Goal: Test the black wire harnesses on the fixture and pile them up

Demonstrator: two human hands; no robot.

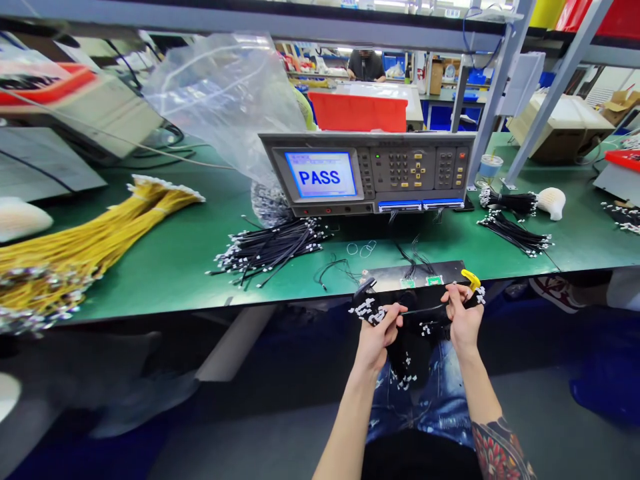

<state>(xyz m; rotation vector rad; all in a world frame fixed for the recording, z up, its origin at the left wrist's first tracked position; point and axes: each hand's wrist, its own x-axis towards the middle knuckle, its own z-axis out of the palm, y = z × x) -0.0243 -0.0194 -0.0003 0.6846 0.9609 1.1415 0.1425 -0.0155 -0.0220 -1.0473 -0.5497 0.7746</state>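
Observation:
Near the table's front edge, my left hand (381, 333) is closed on a bundle of black cables with white connectors (367, 310). To its right my right hand (463, 317) is closed too, with white cable ends beside its fingers. A thin dark cable (425, 310) stretches between both hands. Just beyond them lies a black fixture board (390, 277) with two small green circuit boards, a black handle (365, 288) at its left and a yellow handle (471, 279) at its right. Behind stands a tester (370, 175) whose screen reads PASS.
Black cables (275, 247) lie left of the tester, yellow cables (115, 230) at the far left. More black cables (517, 233) and a cup (490, 168) are on the right. A red bin (357, 112) and a person (367, 65) are behind.

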